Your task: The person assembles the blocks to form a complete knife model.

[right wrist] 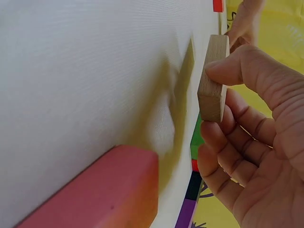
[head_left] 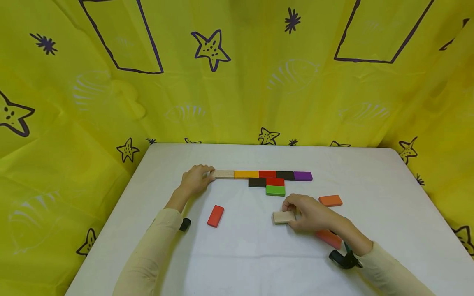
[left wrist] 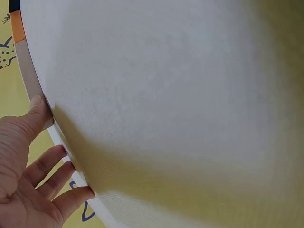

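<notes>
At the left end of a row of blocks, my left hand (head_left: 195,179) pinches a plain wooden block (head_left: 224,174), its thumb on the near side; the index fingertip is hidden in the left wrist view. The row continues rightward with yellow-orange (head_left: 246,174), red (head_left: 267,174), black (head_left: 285,175) and purple (head_left: 303,176) blocks. Below it sit a black block (head_left: 257,182) and a red block (head_left: 275,181), then a green block (head_left: 275,190). My right hand (head_left: 310,212) grips a second plain wooden block (right wrist: 213,71) between thumb and fingers, held above the table.
A loose red block (head_left: 215,216) lies left of centre on the white table (head_left: 229,271). To the right are an orange block (head_left: 331,200) and a reddish-orange block (head_left: 328,239), partly under my right wrist. Yellow patterned cloth (head_left: 237,90) hangs behind the table.
</notes>
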The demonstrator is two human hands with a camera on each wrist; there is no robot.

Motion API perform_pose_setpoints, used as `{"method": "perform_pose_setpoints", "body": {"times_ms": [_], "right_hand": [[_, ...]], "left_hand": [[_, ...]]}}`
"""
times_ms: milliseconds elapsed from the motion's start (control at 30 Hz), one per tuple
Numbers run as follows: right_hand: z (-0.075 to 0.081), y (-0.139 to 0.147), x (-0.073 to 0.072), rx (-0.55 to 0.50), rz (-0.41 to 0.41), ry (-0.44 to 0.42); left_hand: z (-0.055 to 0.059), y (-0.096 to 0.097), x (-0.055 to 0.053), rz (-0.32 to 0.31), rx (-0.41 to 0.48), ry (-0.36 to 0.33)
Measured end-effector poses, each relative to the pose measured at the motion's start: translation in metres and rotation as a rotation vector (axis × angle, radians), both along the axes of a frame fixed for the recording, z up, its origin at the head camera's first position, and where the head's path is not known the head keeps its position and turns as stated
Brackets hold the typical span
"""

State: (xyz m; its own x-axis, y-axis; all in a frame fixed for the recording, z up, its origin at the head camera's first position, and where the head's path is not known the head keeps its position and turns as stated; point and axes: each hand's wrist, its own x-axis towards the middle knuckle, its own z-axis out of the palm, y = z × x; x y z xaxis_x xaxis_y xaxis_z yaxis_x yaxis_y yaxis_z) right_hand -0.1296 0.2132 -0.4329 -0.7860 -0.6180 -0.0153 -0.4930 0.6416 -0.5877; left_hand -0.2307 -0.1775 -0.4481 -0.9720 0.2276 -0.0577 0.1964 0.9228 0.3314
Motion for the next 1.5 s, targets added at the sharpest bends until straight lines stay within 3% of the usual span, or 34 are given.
{"method": "perform_pose_setpoints", "body": {"times_ms": [233, 567, 1500], "right_hand": [[0.001, -0.010, -0.009, -0.012, -0.011, 0.053], [0.003, -0.023, -0.018, 0.005, -0.050, 0.022], [0.007, -0.054, -0.051, -0.038, -0.076, 0.105]], "left_hand": [[0.000, 0.000, 0.001, 0.002, -0.003, 0.000], [0.001, 0.001, 0.001, 0.005, -0.004, -0.012], [0.000, 0.001, 0.000, 0.004, 0.002, -0.006]]}}
